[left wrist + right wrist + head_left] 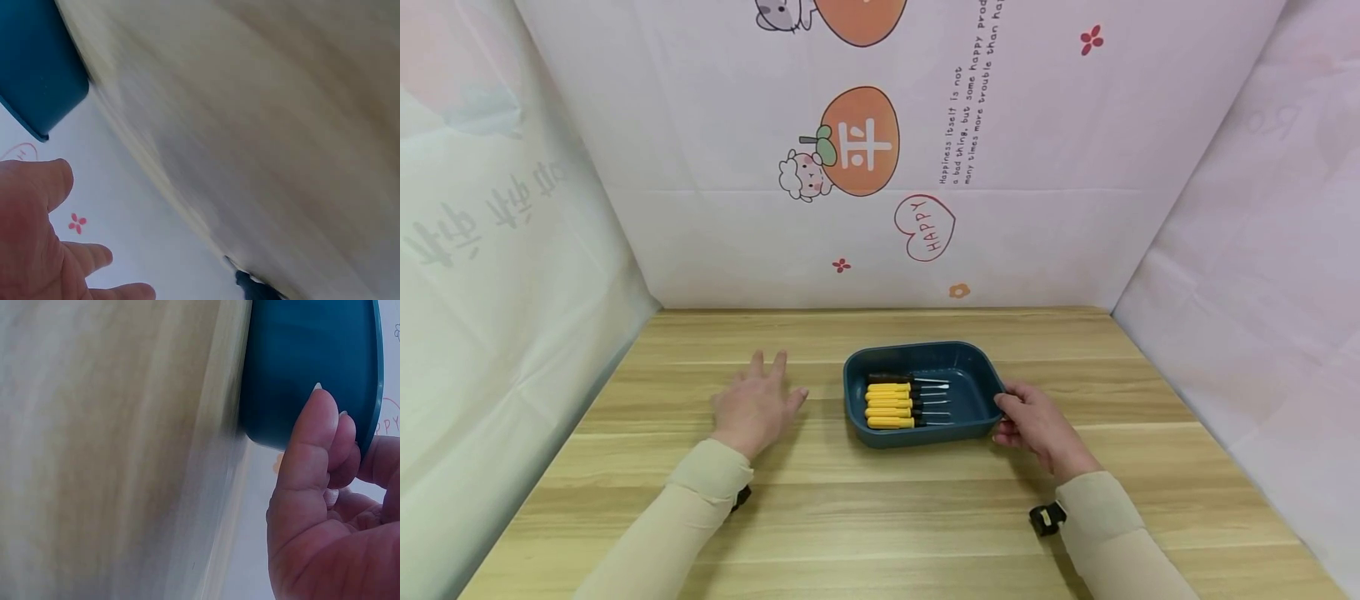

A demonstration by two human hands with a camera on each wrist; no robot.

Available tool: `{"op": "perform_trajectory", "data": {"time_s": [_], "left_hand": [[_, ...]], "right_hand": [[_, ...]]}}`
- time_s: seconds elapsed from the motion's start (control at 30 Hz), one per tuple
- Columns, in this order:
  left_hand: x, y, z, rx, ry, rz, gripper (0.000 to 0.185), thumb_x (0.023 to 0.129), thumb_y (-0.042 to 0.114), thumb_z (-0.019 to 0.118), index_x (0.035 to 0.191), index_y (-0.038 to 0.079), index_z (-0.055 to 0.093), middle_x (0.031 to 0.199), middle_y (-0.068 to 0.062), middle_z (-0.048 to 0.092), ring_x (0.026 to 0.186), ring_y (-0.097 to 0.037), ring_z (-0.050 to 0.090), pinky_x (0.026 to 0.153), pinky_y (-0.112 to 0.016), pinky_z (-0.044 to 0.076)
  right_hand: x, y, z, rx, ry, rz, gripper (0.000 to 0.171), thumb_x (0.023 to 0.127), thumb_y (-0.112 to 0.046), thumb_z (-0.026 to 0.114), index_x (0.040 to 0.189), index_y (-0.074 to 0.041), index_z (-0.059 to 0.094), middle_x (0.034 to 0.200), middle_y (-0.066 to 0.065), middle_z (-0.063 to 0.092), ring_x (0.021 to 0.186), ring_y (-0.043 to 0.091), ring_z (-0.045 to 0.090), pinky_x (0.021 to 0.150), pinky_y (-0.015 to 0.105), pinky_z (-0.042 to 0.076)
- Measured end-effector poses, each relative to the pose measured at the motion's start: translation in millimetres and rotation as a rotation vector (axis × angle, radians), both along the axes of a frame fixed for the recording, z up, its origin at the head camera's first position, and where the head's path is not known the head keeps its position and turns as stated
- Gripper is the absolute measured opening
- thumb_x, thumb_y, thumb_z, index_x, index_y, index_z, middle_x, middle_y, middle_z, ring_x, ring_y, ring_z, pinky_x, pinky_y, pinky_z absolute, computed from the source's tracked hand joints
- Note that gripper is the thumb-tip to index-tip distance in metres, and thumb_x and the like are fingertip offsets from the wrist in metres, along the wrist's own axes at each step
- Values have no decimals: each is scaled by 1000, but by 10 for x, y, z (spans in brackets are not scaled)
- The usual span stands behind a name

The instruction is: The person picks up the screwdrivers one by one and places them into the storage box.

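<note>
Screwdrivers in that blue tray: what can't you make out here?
- Screwdrivers: tip types too small, head view; absent from both wrist views.
- Tray: inside cut off, right wrist view.
- Table: blurred in both wrist views.
- Right hand: fingertips hidden by the tray rim.

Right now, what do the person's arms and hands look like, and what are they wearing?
Both arms are covered by snug, pale beige sleeves that end at the wrists. The left hand and the right hand are bare, with no gloves or rings visible. A small black device is strapped beneath the right wrist, and another black piece shows beneath the left wrist.
</note>
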State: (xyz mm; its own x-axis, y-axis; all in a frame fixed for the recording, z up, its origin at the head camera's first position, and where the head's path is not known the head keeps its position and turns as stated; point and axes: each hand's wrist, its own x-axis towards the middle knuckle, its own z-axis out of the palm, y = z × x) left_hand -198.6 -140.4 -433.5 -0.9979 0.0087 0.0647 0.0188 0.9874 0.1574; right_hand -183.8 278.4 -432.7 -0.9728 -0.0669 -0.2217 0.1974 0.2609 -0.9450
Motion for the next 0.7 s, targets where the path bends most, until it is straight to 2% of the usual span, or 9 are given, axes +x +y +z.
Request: {"op": "perform_trajectory", "data": {"time_s": [0.23,0.47,0.57,0.7], "left_hand": [[-8,-117,2,30,-47,42,84,105,60,47,168,15,16,168,-28,24,136,-61,44,91,-82,44],[5,-178,84,30,-110,88,87,106,53,51,164,-2,17,156,-31,43,131,-59,51,93,-77,47],[22,-215,111,52,-148,99,79,106,45,54,159,-7,28,146,-31,53,121,-54,60,90,-73,50],[29,-275,137,68,-183,102,61,106,37,56,145,-9,49,133,-31,61,103,-49,68,83,-69,55]], "right_hand": [[-5,5,1,-5,-5,2,47,111,-19,44,152,4,41,92,7,57,77,16,61,74,31,62],[-10,6,4,-3,-6,3,48,111,-20,46,152,4,41,92,7,57,78,16,61,74,31,62],[-13,8,9,-3,-9,8,48,111,-20,45,152,4,41,92,7,56,77,16,61,74,30,62],[-19,15,17,-2,-12,8,47,111,-19,44,152,3,41,92,7,57,77,16,60,74,30,62]]}}
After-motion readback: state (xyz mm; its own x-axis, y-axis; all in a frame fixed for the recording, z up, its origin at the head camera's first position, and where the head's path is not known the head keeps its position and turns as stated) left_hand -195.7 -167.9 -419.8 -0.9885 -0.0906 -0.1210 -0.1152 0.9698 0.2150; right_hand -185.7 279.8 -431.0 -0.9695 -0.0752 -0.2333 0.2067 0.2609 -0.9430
